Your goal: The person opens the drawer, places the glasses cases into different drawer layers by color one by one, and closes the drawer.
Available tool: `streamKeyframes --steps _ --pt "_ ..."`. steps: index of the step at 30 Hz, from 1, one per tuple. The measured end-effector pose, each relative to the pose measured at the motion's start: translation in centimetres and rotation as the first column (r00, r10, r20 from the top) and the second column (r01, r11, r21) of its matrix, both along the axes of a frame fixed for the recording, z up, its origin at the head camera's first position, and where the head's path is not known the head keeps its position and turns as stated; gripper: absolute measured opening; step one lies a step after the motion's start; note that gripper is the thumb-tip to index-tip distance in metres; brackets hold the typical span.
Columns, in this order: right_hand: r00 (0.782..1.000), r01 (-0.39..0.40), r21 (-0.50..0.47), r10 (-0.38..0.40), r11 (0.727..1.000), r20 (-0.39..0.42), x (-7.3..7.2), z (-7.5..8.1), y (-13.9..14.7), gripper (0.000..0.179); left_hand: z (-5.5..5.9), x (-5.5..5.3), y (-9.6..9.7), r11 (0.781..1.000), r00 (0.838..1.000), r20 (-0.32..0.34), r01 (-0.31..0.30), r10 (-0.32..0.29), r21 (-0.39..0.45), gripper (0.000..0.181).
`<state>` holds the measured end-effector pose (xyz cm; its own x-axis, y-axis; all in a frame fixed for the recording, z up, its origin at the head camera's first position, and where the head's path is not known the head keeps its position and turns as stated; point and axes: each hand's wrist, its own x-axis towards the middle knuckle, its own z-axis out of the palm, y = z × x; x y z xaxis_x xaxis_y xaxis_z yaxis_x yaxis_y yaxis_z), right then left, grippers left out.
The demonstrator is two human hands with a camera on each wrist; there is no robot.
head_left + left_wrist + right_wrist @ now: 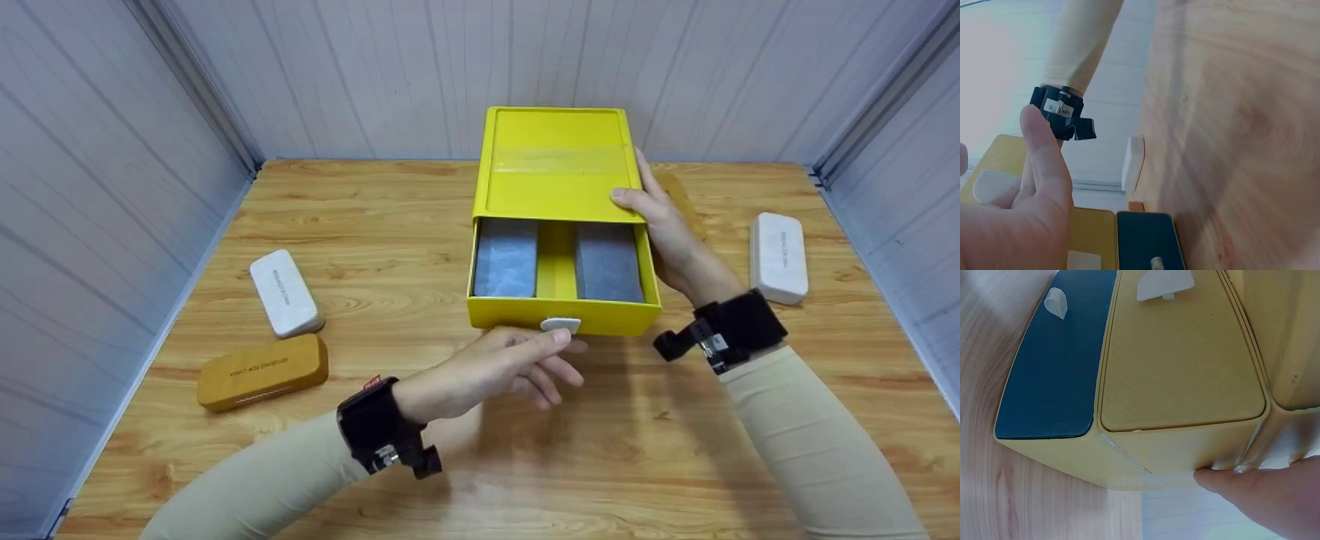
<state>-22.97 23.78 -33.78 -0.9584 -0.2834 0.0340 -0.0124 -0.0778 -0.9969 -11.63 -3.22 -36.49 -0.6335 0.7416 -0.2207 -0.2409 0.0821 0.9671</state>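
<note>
A yellow drawer box [559,165] stands toward the back of the table, its top drawer [487,315] pulled out. Inside the drawer lie two grey-blue rectangular things, one on the left [505,259] and one on the right [609,262], with a gap between them. My left hand [495,367] is just in front of the drawer, its thumb at the white knob [570,324] and its fingers loosely extended below. With the thumb over the top edge and fingers along the right side, my right hand [667,225] holds the box. Lower down are a yellow drawer [1179,365] and a dark blue drawer [1061,365].
On the left lie a white case [283,292] and a brown case [262,371], shaped like glasses cases. Another white case [778,257] lies at the right, and a brown case [681,204] is partly hidden behind my right hand. Pale panel walls [375,75] enclose the table.
</note>
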Motion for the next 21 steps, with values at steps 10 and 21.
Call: streamKeyframes --steps 10,21 --pt "1.000 -0.001 0.002 0.001 1.000 0.002 -0.01 0.05 -0.08 0.081 0.00 0.20 0.05 0.993 0.982 0.168 -0.097 0.084 0.071 0.060" --pt "1.000 0.012 -0.002 -0.012 1.000 0.009 0.04 -0.10 -0.01 0.085 0.17 0.51 0.83 0.966 0.936 0.301 -0.226 0.181 0.124 0.056"
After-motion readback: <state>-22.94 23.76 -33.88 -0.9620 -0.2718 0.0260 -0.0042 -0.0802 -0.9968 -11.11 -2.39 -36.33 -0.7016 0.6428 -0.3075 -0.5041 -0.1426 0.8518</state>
